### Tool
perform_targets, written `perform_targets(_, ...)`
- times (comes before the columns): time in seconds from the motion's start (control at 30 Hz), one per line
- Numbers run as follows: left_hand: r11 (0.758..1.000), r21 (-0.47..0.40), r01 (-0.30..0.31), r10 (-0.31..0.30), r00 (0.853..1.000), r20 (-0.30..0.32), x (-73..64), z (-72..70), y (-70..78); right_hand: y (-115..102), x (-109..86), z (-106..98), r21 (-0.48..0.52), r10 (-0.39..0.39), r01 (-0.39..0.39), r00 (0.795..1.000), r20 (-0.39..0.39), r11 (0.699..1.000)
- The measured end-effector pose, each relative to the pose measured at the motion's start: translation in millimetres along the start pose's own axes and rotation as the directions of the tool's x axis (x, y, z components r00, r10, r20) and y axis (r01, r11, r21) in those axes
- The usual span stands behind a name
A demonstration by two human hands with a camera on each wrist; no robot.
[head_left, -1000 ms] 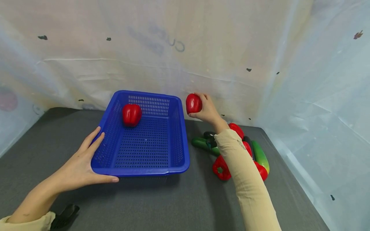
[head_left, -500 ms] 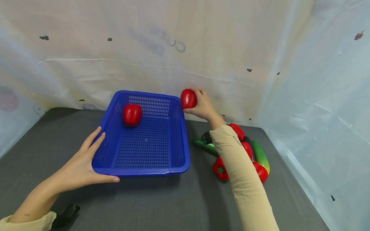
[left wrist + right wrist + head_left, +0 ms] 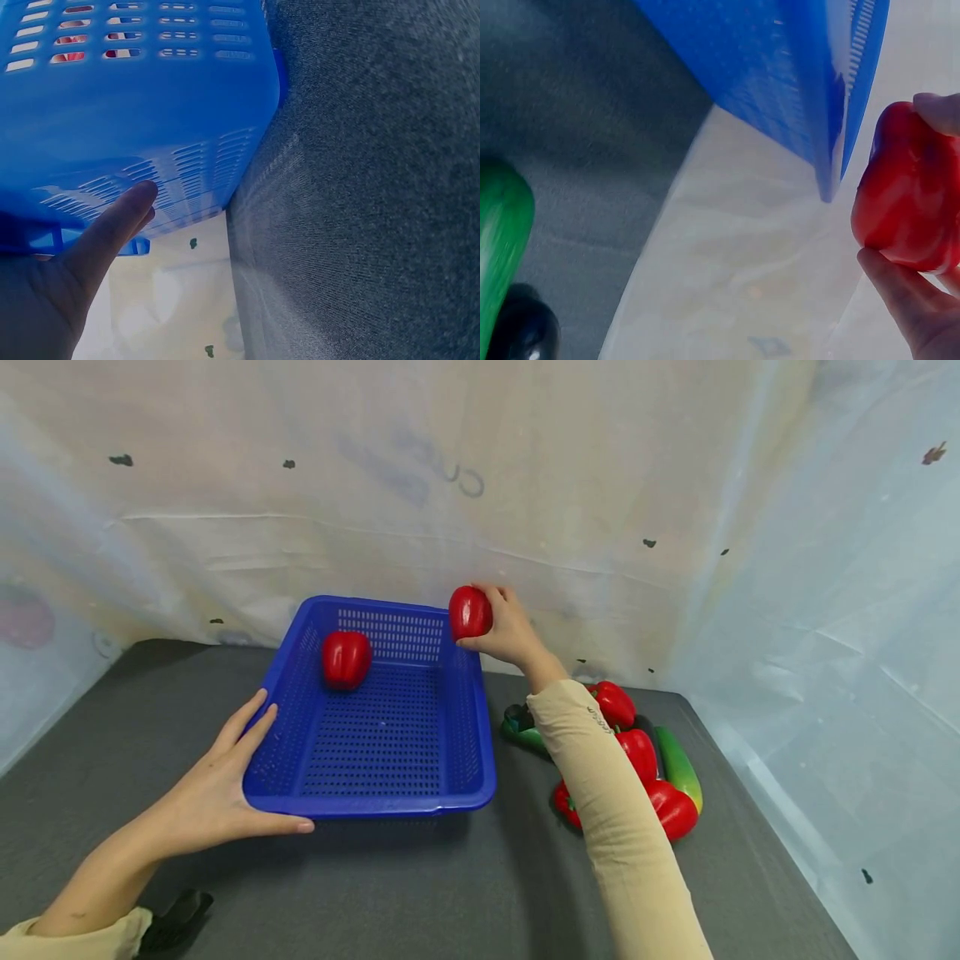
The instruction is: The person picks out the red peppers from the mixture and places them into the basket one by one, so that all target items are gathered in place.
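Note:
My right hand (image 3: 507, 628) grips a red bell pepper (image 3: 468, 612) from its right side, over the back right corner of the blue plastic basket (image 3: 367, 806). In the right wrist view, fingers show on two sides of this pepper (image 3: 911, 199), and the basket rim is beside it. A second red bell pepper (image 3: 347, 660) lies inside the basket towards the back left. My left hand (image 3: 213, 793) rests spread at the basket's front left corner, thumb along the front and straight fingers at the left side. In the left wrist view, fingers touch the slotted outer wall (image 3: 135, 112).
To the right of the basket lies a pile of several red bell peppers (image 3: 671, 810), a green and yellow vegetable (image 3: 678, 768) and dark vegetables (image 3: 517, 717), partly behind my right sleeve (image 3: 600, 802). The grey table (image 3: 390, 893) meets a pale sheet wall (image 3: 360, 560) behind the basket.
My right hand has carried its red bell pepper leftwards and slightly up in view, from right of the basket to over its back right corner. My left hand and the basket stay put.

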State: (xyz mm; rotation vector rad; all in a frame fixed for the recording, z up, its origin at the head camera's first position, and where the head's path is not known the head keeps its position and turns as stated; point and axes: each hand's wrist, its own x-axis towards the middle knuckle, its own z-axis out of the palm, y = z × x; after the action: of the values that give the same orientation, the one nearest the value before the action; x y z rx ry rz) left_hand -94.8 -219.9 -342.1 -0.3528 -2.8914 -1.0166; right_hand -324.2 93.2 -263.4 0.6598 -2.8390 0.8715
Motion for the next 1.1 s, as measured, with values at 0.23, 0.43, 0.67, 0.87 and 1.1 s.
perform_targets(0.23,1.0,-0.001,0.002,-0.002,1.0,0.0,-0.6,0.4,0.1,-13,5.0,9,0.0,-0.016,0.016,1.0,0.021,1.0)
perform_targets(0.43,1.0,-0.003,0.006,-0.006,1.0,-0.002,-0.6,0.9,0.8,-24,9.5,15,0.019,-0.021,0.02,0.999,0.03,1.0)
perform_targets(0.67,1.0,-0.002,0.007,-0.007,1.0,-0.007,0.4,2.2,3.0,-33,11.4,21,0.022,-0.03,0.029,0.998,0.047,0.999)
perform_targets(0.87,1.0,-0.005,0.005,-0.005,1.0,-0.013,1.2,2.3,3.4,-34,13.6,31,0.05,-0.015,0.012,0.999,0.046,0.999)
perform_targets(1.1,1.0,-0.006,0.0,0.0,1.0,-0.015,1.3,5.9,5.0,-32,12.7,49,0.06,-0.012,0.008,0.997,0.07,0.998)
